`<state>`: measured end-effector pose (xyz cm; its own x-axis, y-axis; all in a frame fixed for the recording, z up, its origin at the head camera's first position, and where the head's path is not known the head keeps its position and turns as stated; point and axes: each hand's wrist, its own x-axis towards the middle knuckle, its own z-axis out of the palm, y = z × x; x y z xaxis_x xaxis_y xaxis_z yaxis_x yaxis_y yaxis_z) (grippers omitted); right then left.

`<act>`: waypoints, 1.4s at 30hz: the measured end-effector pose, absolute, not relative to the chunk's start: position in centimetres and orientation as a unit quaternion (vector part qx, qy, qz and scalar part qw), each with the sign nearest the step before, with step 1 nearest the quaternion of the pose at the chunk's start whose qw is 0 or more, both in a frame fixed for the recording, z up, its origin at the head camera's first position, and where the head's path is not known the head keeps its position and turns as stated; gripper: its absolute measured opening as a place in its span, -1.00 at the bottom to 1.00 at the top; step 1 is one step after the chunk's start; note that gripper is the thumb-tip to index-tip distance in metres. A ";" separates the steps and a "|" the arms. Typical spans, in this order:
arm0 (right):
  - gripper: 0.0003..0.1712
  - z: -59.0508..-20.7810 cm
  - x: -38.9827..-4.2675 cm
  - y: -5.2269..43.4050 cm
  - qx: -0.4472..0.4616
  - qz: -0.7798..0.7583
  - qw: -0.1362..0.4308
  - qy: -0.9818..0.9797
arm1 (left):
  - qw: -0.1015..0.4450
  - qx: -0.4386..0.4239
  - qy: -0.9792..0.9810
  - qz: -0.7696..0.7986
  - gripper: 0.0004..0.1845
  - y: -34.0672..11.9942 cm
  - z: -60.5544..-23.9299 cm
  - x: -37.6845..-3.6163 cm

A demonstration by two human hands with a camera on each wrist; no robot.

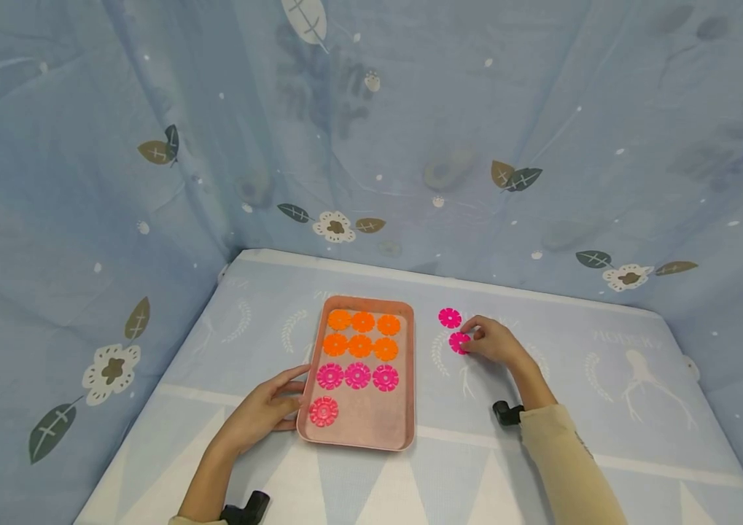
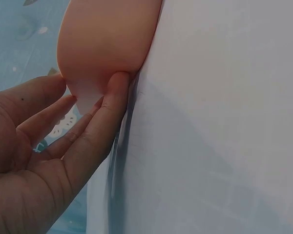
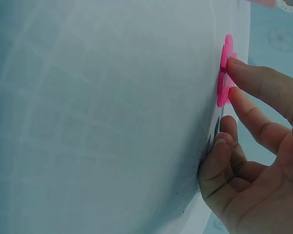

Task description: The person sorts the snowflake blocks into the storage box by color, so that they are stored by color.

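Note:
At the right of the tray, my right hand (image 1: 492,341) pinches a bright pink notched flower-shaped disc (image 1: 458,343) between thumb and index finger. In the right wrist view that disc (image 3: 223,73) shows nearly edge-on, low against the white surface, with the other fingers curled below. A second pink disc (image 1: 450,318) lies just beyond it. My left hand (image 1: 262,408) rests against the left side of a shallow pink tray (image 1: 371,426). Seen from the left wrist, the fingers touch the tray's outer wall (image 2: 107,34) without curling round it.
Inside the tray lie two rows of orange discs (image 1: 360,345), a row of three pink discs (image 1: 357,375) and one coral-pink disc (image 1: 324,411) at the near left corner. A patterned cloth (image 1: 607,401) covers the table; blue printed curtains (image 1: 437,146) rise behind and beside it.

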<state>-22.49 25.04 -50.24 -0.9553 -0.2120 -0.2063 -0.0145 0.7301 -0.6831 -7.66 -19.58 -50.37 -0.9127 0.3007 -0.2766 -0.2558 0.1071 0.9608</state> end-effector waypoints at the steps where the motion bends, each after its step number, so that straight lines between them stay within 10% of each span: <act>1: -0.70 -50.2 -22.5 25.0 -0.060 -0.361 0.138 0.920 | 0.208 0.015 0.715 0.667 -0.39 -19.6 -50.4 -7.7; 42: -0.83 -48.6 -22.8 25.2 -0.027 -0.442 0.176 0.879 | 0.204 0.016 0.720 0.663 -0.39 -19.4 -50.3 -7.7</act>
<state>-22.78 25.21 -48.56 -0.9365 -0.2033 -0.2856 0.1078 0.6083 -0.7864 -7.67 -19.38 -50.28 -0.9163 0.2937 -0.2722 -0.2471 0.1201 0.9615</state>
